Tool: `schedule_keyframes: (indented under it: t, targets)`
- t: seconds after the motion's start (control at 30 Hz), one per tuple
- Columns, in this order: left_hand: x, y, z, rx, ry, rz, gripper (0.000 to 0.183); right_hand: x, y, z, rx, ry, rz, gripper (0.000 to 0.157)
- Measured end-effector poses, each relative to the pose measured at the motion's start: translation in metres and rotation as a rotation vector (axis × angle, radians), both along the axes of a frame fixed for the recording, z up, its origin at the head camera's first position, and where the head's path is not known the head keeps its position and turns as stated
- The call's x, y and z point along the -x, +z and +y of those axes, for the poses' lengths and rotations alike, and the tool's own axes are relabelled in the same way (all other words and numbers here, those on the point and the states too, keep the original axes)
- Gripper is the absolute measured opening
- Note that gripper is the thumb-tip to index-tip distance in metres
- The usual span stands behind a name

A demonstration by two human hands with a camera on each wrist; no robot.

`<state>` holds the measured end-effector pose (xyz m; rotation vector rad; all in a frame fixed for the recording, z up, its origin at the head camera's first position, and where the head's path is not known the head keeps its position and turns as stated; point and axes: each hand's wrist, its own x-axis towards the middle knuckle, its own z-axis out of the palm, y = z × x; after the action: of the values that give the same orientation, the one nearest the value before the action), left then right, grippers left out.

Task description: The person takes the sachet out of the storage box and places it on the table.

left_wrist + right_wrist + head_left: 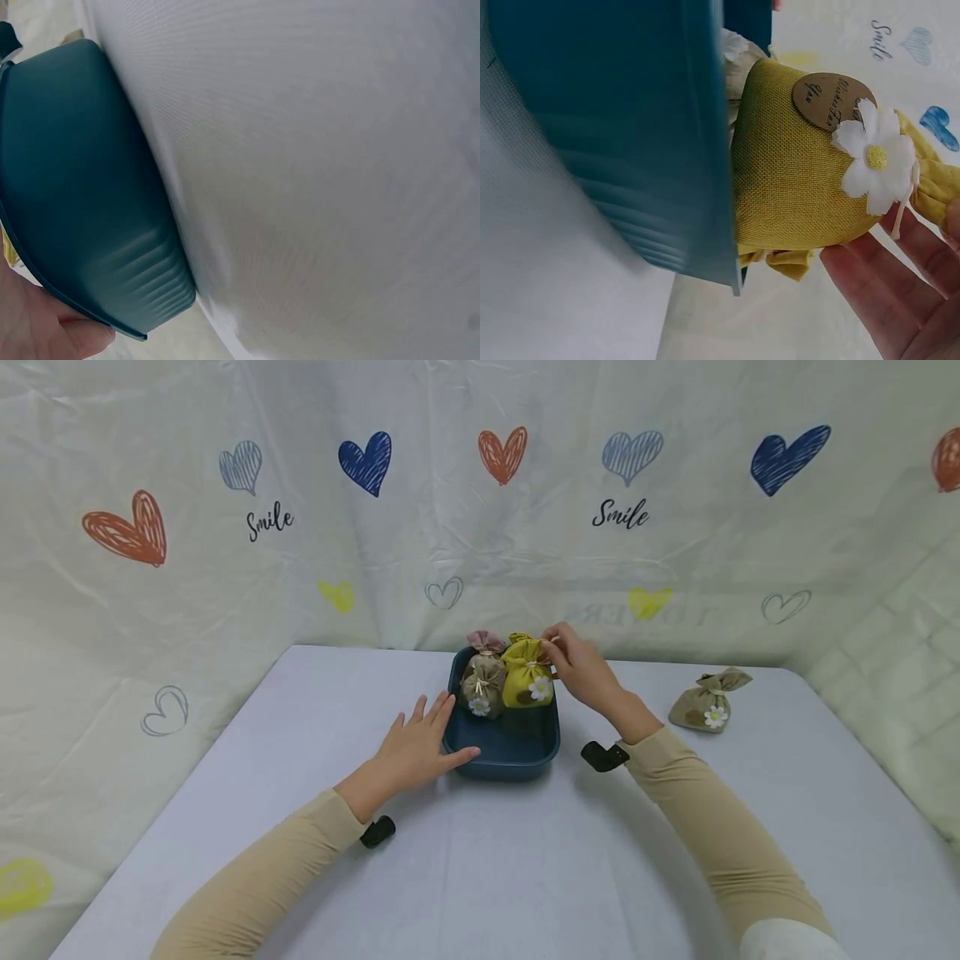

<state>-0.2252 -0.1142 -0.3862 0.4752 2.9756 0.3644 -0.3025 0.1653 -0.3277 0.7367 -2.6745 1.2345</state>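
Pinching the yellow pouch [525,679] by its neck with the right hand [583,670] in the head view, over the far right of the blue bin [502,772], beside a beige pouch [482,683]; touching the rim with spread fingers of the left hand [411,750]. From the left wrist, touching near a corner with the thumb [88,337]. From the right wrist, holding the yellow pouch at the bin's mouth, with white flower [861,161] and brown tag [821,99] in sight.

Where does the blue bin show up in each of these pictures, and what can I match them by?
Head: the blue bin sits near the middle.
Left wrist: the blue bin fills much of the left side.
Right wrist: the blue bin takes up the upper left.
Shared landmark: the white table beneath it.
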Motion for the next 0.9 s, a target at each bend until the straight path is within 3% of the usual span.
schedule_keyframes:
  t: [0.37, 0.9]
  targets:
    - [0.0, 0.002, 0.0, 0.011, -0.008, -0.006, 0.102, -0.01, 0.012, 0.009, -0.028, -0.054, 0.02, 0.022]
    - [0.002, 0.001, 0.0, 0.026, -0.007, -0.003, 0.102, -0.018, 0.01, 0.031, -0.024, -0.094, 0.064, 0.026]
